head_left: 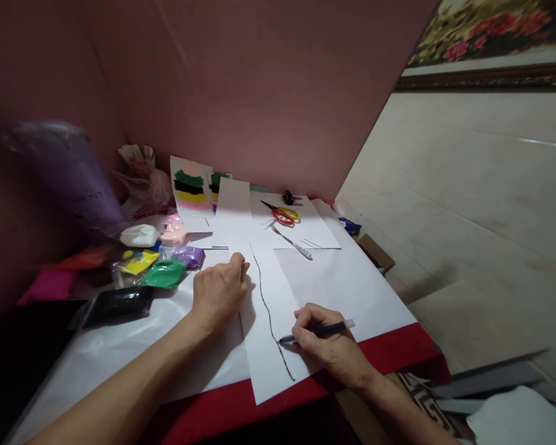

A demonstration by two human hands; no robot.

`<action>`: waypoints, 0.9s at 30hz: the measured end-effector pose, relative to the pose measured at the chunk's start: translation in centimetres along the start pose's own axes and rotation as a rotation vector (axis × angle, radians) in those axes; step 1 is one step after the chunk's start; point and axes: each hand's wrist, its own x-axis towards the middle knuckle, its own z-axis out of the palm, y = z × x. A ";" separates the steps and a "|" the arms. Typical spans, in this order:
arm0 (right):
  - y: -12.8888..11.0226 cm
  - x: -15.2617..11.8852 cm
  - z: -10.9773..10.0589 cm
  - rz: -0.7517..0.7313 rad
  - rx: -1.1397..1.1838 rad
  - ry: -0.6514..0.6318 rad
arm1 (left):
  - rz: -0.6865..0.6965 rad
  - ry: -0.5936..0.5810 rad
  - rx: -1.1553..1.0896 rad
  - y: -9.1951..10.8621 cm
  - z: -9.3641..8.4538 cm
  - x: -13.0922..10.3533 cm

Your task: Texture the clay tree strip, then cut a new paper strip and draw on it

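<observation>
My right hand (330, 343) grips a black pen (322, 330) whose tip rests on a white sheet of paper (278, 290), beside a long curved black line (267, 312) drawn down the sheet. My left hand (219, 290) lies knuckles-up on the sheet's left edge, fingers curled, pressing it flat on the table.
Red and yellow scissors (283, 214), a metal tool (291, 241) and more white sheets lie farther back. Bags of coloured clay (164, 273) and a black object (120, 303) crowd the left. A red tablecloth edge (389, 352) shows in front; pink wall behind.
</observation>
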 end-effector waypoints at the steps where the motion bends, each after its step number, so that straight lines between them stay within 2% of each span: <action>1: 0.0 0.1 0.0 0.005 0.010 0.000 | 0.000 -0.001 -0.002 0.0 0.0 0.0; 13: 0.4 0.6 0.4 -0.001 0.033 0.019 | 0.002 0.000 -0.014 0.0 -0.2 -0.1; 27: -0.2 0.3 0.0 -0.028 -0.053 -0.018 | 0.002 -0.006 -0.028 0.0 -0.2 -0.1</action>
